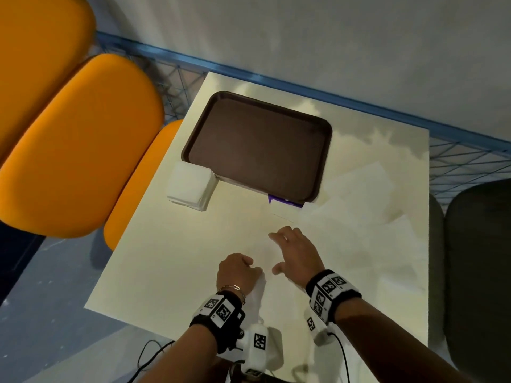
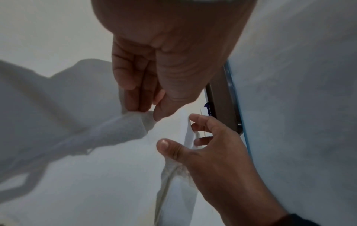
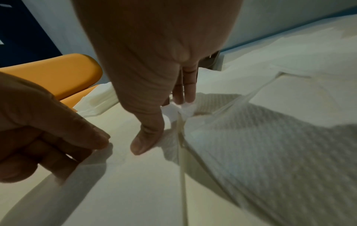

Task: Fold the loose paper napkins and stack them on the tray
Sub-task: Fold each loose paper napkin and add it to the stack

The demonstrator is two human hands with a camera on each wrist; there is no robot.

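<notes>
Napkin: the unfolded paper napkin lies flat on the white table under my hands, near the table's front edge, short of the brown tray; the tray holds nothing yet
Left hand: fingers curled, pinching the napkin's near edge
Right hand: fingers nipping a corner, thumb stretched free
Doing it well: I judge I should lift both corners together, meet the opposite edge squarely, then press the crease flat
Folded napkin stack: touching the tray's near left corner
Loose napkins: spread right of the tray
Views: only the wrist cameras show the pinches; only the head camera shows tray and stack
</notes>
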